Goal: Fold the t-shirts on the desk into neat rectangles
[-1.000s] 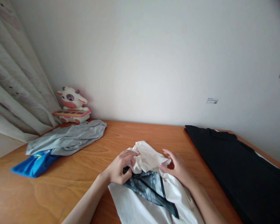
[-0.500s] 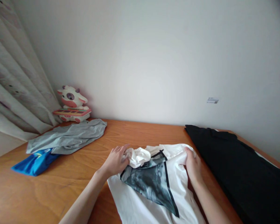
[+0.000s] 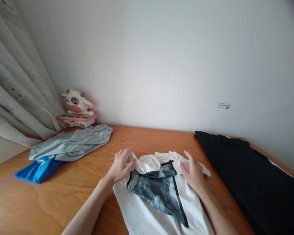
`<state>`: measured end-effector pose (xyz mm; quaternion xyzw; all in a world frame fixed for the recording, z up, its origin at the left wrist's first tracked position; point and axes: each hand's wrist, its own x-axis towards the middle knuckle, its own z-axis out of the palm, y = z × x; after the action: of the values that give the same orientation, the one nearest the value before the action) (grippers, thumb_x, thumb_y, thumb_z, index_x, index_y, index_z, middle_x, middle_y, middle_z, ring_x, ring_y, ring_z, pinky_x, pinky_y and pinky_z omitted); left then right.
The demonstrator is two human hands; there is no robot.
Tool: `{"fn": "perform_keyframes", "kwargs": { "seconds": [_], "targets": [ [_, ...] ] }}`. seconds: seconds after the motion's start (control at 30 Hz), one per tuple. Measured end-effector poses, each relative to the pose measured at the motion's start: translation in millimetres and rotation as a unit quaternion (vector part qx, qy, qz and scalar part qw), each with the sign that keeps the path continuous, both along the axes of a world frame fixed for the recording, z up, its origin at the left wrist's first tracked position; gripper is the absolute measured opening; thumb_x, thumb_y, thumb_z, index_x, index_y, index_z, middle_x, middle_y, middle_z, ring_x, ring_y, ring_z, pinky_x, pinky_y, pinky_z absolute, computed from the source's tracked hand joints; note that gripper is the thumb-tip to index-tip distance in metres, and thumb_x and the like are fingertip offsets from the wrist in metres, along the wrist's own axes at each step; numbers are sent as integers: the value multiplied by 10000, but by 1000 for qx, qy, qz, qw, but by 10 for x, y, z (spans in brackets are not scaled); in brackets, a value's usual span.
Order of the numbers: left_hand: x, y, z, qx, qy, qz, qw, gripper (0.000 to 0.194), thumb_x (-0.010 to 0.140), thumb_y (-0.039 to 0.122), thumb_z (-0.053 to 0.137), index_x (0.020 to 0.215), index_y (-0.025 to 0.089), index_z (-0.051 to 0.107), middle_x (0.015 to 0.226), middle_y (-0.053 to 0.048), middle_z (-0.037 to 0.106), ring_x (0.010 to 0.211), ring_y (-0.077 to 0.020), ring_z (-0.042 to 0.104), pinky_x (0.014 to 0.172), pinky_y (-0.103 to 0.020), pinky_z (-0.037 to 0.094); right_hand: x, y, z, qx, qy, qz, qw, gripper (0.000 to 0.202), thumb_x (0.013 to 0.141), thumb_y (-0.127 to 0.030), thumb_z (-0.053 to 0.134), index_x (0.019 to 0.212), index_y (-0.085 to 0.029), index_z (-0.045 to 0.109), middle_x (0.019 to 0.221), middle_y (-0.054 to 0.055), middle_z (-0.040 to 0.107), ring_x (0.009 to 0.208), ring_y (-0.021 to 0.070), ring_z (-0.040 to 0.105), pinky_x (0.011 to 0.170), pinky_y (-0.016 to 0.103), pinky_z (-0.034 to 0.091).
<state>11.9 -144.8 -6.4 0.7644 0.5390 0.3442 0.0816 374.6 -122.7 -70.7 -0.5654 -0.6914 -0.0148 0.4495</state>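
Observation:
A white shirt (image 3: 142, 209) with a dark grey print (image 3: 159, 192) edged in black lies in front of me on the wooden table, its far end bunched up. At the upper left of the shirt, my left hand (image 3: 122, 164) has its fingers curled round the crumpled white cloth. My right hand (image 3: 192, 169) rests on the shirt's upper right part, thumb and fingers apart, with nothing gripped. A piece of the white cloth sticks out to the right beyond it.
Grey cloth (image 3: 73, 143) and blue cloth (image 3: 38, 169) lie on the table (image 3: 71, 192) at the left. A cow toy with a keyboard (image 3: 77, 109) stands behind them, beside a curtain (image 3: 17, 78). Black clothing (image 3: 247, 176) covers the right side.
My right hand has let go of the shirt's right edge, moved left and opened. The white cloth there has dropped flatter. My left hand has stayed nearly in place.

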Motion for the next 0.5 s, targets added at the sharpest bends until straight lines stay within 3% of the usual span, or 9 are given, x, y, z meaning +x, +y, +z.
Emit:
{"fn": "perform_keyframes", "kwargs": {
  "seconds": [0.1, 0.17, 0.3, 0.37, 0.5],
  "targets": [
    [90, -11, -49, -36, 32, -12, 999, 475, 873, 415, 585, 1310, 230, 603, 1177, -111, 717, 1125, -313, 627, 1013, -497, 414, -93, -8, -68, -74, -24, 20, 997, 505, 879, -446, 548, 1318, -198, 578, 1089, 133, 727, 1007, 327, 679, 897, 500, 511],
    [101, 12, -56, -41, 18, 3, 999, 344, 885, 402, 568, 1164, 249, 697, 1092, -96, 738, 1056, -302, 648, 973, -477, 430, -105, -17, -63, -114, -32, 45, 992, 404, 894, -443, 539, 1203, -211, 655, 988, 110, 736, 930, 306, 687, 842, 451, 517],
    [12, 99, -9, -16, -150, 78, 985, 321, 882, 506, 553, 838, 238, 726, 839, -65, 716, 810, -240, 646, 779, -356, 473, -73, -39, 48, -98, 17, 46, 994, 334, 949, -461, 475, 988, -212, 694, 920, 102, 714, 867, 267, 672, 808, 391, 500],
    [-66, 150, 16, 8, -286, 143, 948, 388, 816, 590, 613, 858, 216, 702, 788, -41, 687, 738, -212, 612, 699, -313, 457, -53, -45, 112, -60, 55, 21, 996, 341, 957, -484, 469, 951, -213, 676, 889, 94, 694, 836, 254, 652, 790, 379, 492],
    [-259, 260, -2, 35, -523, 218, 823, 499, 662, 613, 708, 912, 190, 621, 764, 13, 606, 688, -153, 561, 659, -267, 442, -10, -62, 219, 15, 81, -32, 996, 349, 932, -534, 503, 801, -237, 631, 819, 72, 625, 791, 248, 610, 762, 381, 484]
  ]
}}
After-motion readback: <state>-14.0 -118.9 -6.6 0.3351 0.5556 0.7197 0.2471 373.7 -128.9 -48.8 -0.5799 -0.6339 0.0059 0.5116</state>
